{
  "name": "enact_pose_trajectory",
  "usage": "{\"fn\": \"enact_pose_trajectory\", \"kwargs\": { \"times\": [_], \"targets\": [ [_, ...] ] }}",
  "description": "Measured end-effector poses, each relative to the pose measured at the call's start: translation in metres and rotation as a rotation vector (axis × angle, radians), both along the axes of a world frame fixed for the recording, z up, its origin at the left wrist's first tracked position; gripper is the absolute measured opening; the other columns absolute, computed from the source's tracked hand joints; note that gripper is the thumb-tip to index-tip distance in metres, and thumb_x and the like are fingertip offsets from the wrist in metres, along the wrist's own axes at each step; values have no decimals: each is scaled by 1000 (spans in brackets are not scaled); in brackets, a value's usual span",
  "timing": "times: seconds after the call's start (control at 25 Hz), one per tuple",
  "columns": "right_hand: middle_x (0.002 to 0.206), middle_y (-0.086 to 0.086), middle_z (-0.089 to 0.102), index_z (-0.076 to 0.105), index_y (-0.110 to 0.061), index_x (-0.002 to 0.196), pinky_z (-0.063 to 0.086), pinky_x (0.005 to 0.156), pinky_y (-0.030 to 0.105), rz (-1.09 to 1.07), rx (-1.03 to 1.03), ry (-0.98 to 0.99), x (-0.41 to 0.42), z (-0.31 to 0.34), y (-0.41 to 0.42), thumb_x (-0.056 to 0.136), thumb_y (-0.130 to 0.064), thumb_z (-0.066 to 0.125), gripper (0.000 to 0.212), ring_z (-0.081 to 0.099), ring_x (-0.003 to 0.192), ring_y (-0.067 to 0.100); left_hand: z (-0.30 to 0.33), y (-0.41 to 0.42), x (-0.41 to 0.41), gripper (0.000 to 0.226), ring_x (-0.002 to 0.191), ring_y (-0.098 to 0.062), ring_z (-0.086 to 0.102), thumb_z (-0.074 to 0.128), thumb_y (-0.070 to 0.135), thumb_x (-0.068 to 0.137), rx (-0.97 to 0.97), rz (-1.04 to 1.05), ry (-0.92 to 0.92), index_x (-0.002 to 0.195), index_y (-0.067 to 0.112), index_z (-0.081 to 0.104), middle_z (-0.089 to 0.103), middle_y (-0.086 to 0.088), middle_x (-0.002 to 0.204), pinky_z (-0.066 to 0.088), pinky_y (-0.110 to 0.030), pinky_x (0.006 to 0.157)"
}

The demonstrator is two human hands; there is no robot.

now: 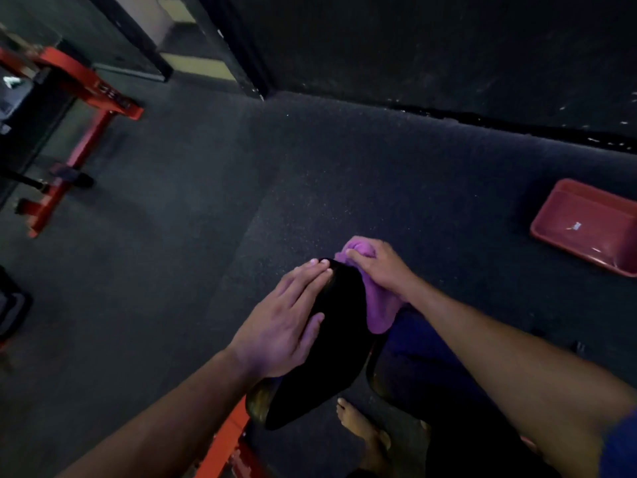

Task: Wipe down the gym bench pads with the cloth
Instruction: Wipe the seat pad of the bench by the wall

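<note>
A black bench pad (331, 343) runs from the lower middle up toward the centre, narrow at its far end. My left hand (286, 319) lies flat on the pad's left side, fingers straight and together. My right hand (379, 267) grips a purple cloth (377, 308) against the pad's far right edge; part of the cloth hangs down beside the pad. An orange frame bar (224, 443) shows under the pad's near end.
A red tray (586, 225) sits on the dark rubber floor at the right. An orange machine frame (79, 139) stands at the left. Dark walls close off the back. My bare foot (362, 429) stands on the floor beneath the pad.
</note>
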State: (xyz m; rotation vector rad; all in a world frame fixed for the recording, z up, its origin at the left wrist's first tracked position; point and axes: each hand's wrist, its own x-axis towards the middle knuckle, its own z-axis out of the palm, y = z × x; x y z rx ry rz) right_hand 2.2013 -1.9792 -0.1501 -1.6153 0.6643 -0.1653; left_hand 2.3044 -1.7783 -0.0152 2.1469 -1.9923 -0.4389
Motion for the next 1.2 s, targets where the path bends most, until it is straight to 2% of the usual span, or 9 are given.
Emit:
{"fn": "enact_pose_trajectory", "kwargs": {
  "times": [0.2,0.28,0.4,0.6,0.68,0.84,0.96,1.08,1.2],
  "targets": [
    [104,-9,74,70,-35,97,54,99,48,-335,131,150,-40,-46,-45,85,-52,55,26,69,103,15,-10,-52,13,55,141,-23,50,41,34,101,150,-136,-70,146,8,55,56,-9,149,23,-40,128],
    [104,-10,74,71,-30,98,52,100,45,-281,175,147,-41,-51,-39,91,-45,56,23,68,105,11,-13,-54,15,53,141,-23,51,40,32,103,151,-146,-21,147,8,56,56,-8,151,27,-40,127],
    [99,-6,73,70,-13,99,48,92,24,-129,276,53,-20,-70,3,101,-17,56,15,66,97,-1,-12,-49,17,50,139,-24,53,40,29,104,116,-145,55,145,6,57,57,-7,149,34,-41,123],
    [89,-1,74,72,-11,93,52,87,28,-56,470,230,17,-151,13,96,-20,60,15,67,86,11,-14,-55,22,50,138,-27,53,41,24,102,145,-154,103,144,3,59,56,-12,149,36,-43,121],
    [96,10,75,74,-11,93,53,88,34,32,382,449,27,-180,1,91,-18,66,11,68,94,21,-15,-53,20,50,137,-28,54,42,23,101,141,-161,105,143,3,59,56,-12,149,37,-45,119],
    [99,6,66,75,-13,107,43,71,24,108,302,720,37,-228,-3,93,-24,67,20,66,103,23,-15,-53,24,50,139,-26,53,41,23,100,114,-175,84,144,4,59,55,-10,151,37,-43,120],
    [106,17,70,74,-9,107,51,86,37,40,340,732,34,-257,-4,89,-33,61,34,68,113,33,-19,-57,22,51,139,-28,53,40,21,100,134,-157,128,143,2,58,56,-12,150,36,-44,121],
    [99,7,74,70,-20,85,54,86,39,-61,249,642,17,-222,-2,84,-34,66,15,68,95,28,-15,-52,21,51,140,-27,52,40,21,100,129,-174,106,144,2,58,55,-12,150,36,-45,121],
    [103,3,71,69,-23,88,51,87,36,-97,258,649,0,-216,4,90,-34,67,12,64,96,23,-18,-55,24,51,140,-28,52,40,21,100,127,-189,92,144,2,58,55,-13,151,36,-44,121]
  ]
}}
